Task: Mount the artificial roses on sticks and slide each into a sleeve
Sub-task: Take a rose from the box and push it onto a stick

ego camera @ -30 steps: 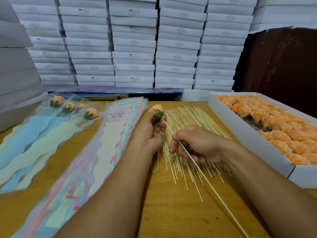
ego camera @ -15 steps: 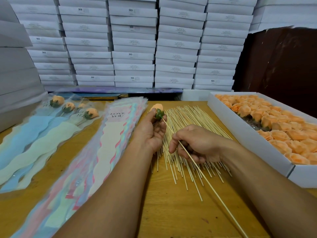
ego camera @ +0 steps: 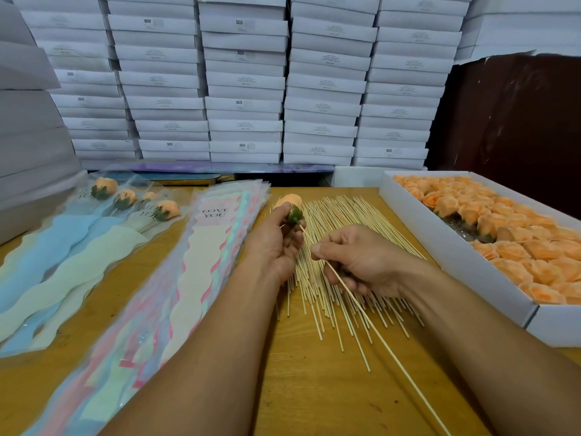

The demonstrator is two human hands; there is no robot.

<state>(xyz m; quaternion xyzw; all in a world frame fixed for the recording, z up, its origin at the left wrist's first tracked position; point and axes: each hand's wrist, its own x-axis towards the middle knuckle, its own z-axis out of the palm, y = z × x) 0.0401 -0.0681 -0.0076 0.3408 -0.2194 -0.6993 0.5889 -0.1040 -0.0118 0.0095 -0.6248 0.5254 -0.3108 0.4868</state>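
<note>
My left hand (ego camera: 276,243) grips an orange artificial rose (ego camera: 290,204) by its green base, above the far end of a pile of thin wooden sticks (ego camera: 345,272). My right hand (ego camera: 358,259) pinches one long stick (ego camera: 386,344) whose tip meets the underside of the rose. A fanned stack of pastel "LOVE YOU" sleeves (ego camera: 191,269) lies left of my left forearm. Farther left lie several sleeved roses (ego camera: 103,187) on blue and cream sleeves. A white box (ego camera: 452,262) at the right holds many orange rose heads (ego camera: 515,240).
Stacks of white flat boxes (ego camera: 245,89) wall off the back of the wooden table (ego camera: 314,388), and more lean at the left. A dark brown panel (ego camera: 509,121) stands behind the rose box. Bare wood shows near the front edge between my forearms.
Almost nothing differs. The stick's tip sits slightly closer into the rose's green base, and both hands stay where they were.
</note>
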